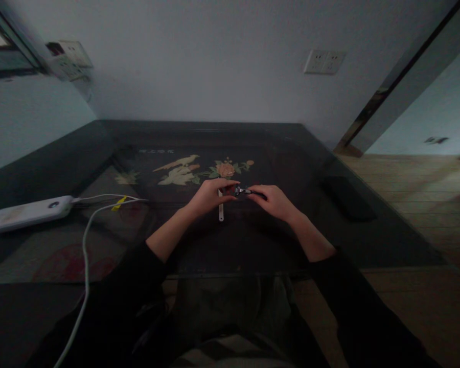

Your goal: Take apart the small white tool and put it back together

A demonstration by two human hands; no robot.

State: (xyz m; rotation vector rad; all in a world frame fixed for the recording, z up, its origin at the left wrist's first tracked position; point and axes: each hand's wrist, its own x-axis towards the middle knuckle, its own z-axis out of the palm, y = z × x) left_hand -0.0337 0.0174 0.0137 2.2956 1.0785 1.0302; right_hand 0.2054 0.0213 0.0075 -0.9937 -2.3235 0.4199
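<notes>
Over the middle of the dark table, my right hand (271,200) pinches the dark handle of what looks like a razor (244,190), its shiny metal neck pointing left. At the head end, the fingers and thumb of my left hand (210,197) curve around and close on it. Something dark reddish shows between those left fingers, too small to make out. A slim white strip with a hole at its near end (221,212) lies on the table beneath my left hand, its far part hidden by the hand.
The glass-topped table (237,245) bears a bird-and-flower picture (180,171). On the left lies a white power bank (30,212) with a white cable (85,245) running toward me. A flat black object (348,198) lies at the right. Wall sockets (324,62) sit behind.
</notes>
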